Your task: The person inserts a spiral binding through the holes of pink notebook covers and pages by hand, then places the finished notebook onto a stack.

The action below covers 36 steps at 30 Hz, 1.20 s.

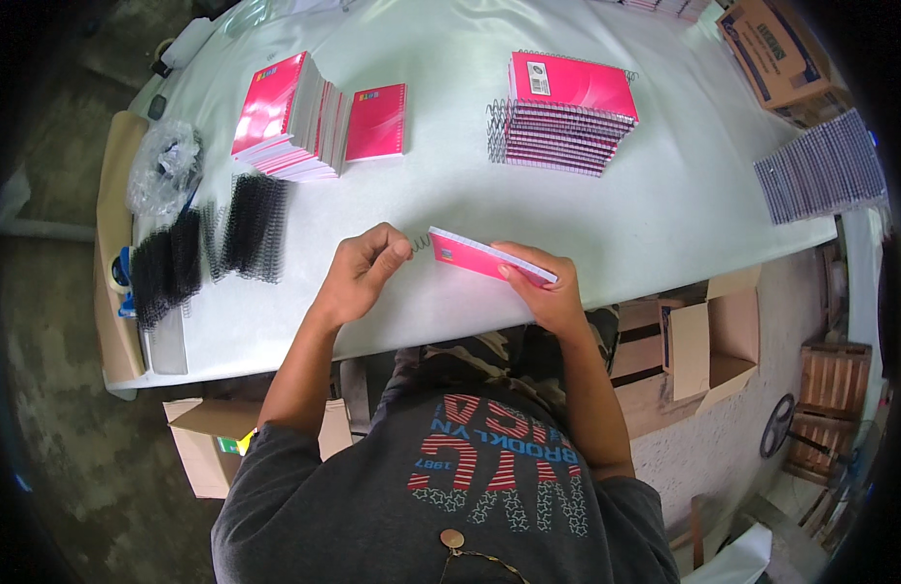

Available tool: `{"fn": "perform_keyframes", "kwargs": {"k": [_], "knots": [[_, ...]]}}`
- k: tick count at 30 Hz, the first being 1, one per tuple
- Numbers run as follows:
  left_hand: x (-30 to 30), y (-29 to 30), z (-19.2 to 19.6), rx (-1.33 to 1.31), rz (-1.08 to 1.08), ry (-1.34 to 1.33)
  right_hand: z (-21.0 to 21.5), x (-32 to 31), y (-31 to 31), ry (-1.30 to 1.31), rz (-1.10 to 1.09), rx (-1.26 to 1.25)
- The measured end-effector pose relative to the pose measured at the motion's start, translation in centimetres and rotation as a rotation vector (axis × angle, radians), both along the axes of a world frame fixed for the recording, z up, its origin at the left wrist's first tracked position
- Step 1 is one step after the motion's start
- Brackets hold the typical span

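Observation:
My right hand (548, 287) grips a pink-covered notebook (475, 257) by its right end, thumb on the cover, holding it tilted above the near edge of the table. My left hand (369, 268) is closed on a dark wire spiral coil (421, 242), pinched between thumb and fingers. The coil's free end meets the notebook's upper left corner; whether it is threaded into the holes I cannot tell. Left of my left hand lie bundles of black spiral coils (254, 227). Beyond my hands stand a stack of pink notebooks (287, 112) and a single pink notebook (377, 122).
Coil-bound pink notebooks (572, 97) are stacked at the far right of centre. Further right are a pile of bound books (818, 167) and a cardboard box (776, 54). A clear plastic bag (165, 165) lies at the table's left. Open cartons (708, 341) stand below the table edge.

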<state>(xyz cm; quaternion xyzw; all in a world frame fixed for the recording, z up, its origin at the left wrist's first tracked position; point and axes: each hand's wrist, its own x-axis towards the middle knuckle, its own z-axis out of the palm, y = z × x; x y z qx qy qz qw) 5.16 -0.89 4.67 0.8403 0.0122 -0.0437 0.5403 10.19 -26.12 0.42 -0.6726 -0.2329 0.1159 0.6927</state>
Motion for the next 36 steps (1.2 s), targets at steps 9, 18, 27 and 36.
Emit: {"fn": "perform_keyframes", "kwargs": {"k": [9, 18, 27, 36], "knots": [[1.3, -0.2, 0.7, -0.12, 0.016, 0.265, -0.3, 0.0, -0.1, -0.007, 0.0, -0.006], [4.6, 1.7, 3.0, -0.465, -0.025, 0.719, -1.2, 0.1, 0.2, -0.072, 0.012, 0.052], [4.3, -0.5, 4.5, 0.314, -0.273, -0.278, 0.2, 0.0, 0.3, 0.005, -0.012, 0.013], [3.5, -1.7, 4.7, 0.886, -0.349, -0.57, 0.2, 0.0, 0.3, 0.031, 0.072, -0.039]]}}
